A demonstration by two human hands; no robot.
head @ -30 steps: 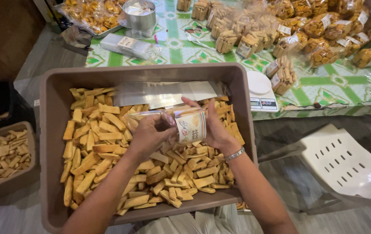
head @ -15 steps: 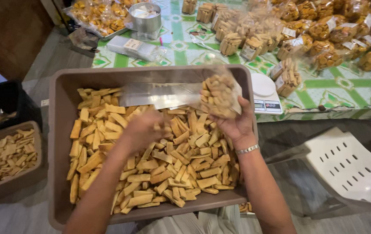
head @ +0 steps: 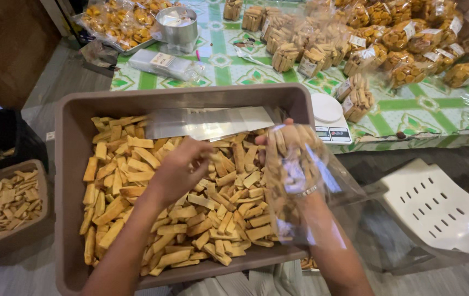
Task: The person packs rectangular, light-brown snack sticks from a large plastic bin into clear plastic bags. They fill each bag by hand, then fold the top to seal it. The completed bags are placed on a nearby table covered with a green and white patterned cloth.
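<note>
Here the bench (head: 437,118) with its green-and-white cloth fills the far side, its surface crowded with filled snack bags (head: 404,35) toward the right corner — set out of the way of the work below. Against the bench's near edge sits a large brown tub (head: 70,181), tilted toward the person on their lap, so both hands reach the golden snack sticks (head: 136,164) heaped in it. A white plastic chair (head: 442,214) stands to the right, below the bench edge, and a smaller brown tray (head: 32,227) of paler pieces lies at the left. A stack of flat clear bags (head: 207,121) rests along the tub's far wall, close for taking. A small white scale (head: 329,118) sits on the bench's near edge, just beyond the tub's right corner — handy for weighing. A metal pot (head: 177,24) stands near the bench's far left.

The right hand (head: 278,145) is clamped on a clear bag (head: 295,181) partly filled with sticks, held over the tub's right side so spills fall back in. The left hand (head: 182,167) is curled, fingers together, on sticks in the tub's middle.
</note>
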